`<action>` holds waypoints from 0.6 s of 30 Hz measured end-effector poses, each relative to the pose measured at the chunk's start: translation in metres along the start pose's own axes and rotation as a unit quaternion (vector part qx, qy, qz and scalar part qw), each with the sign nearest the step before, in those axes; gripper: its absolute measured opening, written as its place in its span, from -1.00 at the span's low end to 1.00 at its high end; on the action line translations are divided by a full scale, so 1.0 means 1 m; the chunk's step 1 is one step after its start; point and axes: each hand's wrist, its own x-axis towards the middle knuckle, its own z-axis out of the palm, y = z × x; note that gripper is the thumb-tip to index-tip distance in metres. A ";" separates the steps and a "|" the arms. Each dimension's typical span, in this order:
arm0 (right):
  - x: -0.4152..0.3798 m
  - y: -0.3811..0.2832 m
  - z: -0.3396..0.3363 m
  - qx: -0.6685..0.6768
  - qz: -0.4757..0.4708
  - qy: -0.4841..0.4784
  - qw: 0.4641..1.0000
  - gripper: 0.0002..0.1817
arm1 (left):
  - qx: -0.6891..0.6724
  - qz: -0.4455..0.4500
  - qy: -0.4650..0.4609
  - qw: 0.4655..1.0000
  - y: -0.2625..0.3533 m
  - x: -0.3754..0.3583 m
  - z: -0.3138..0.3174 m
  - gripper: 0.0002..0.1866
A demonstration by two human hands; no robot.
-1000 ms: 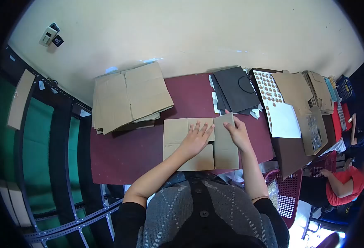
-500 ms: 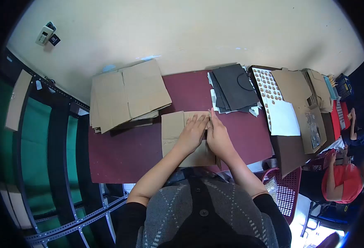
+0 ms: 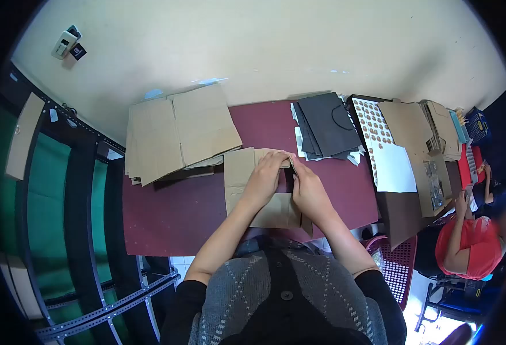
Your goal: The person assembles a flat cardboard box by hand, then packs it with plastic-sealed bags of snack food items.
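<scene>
A brown cardboard box (image 3: 237,177), partly folded, lies at the near edge of the maroon table in front of me. My left hand (image 3: 264,179) bends its fingers over the far flap. On the right side, my right hand (image 3: 310,194) grips the box's upright edge, its thumb and fingertips close to the far corner. Between the two hands a dark opening shows, with a near flap (image 3: 277,210) below it. The fingertips' undersides are hidden.
Flattened cardboard sheets (image 3: 184,129) are stacked at the left of the table (image 3: 172,221). Black paper bags (image 3: 328,123) lie at the back. A sticker sheet (image 3: 374,123) and an open carton (image 3: 405,129) stand right. A pink basket (image 3: 399,270) sits below; a person in red (image 3: 471,247) is beyond.
The far flap has bent into a curve under my left hand. My hands have moved slightly apart, and the opening between them shows more. The person at right has shifted.
</scene>
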 end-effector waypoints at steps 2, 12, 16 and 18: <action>0.001 0.001 0.001 -0.016 0.018 -0.024 0.999 -0.47 | 0.000 0.008 0.005 1.000 -0.007 0.001 0.004 -0.65; 0.009 0.007 -0.008 -0.142 0.075 -0.088 0.983 -0.37 | -0.012 0.043 0.029 0.999 -0.022 0.021 0.029 -0.69; 0.012 0.018 -0.008 -0.095 0.032 -0.038 0.994 -0.50 | -0.043 0.038 0.041 0.997 -0.021 0.028 0.030 -0.77; 0.015 0.022 -0.005 -0.099 0.023 -0.033 0.994 -0.51 | -0.041 0.018 0.035 0.998 -0.023 0.031 0.032 -0.76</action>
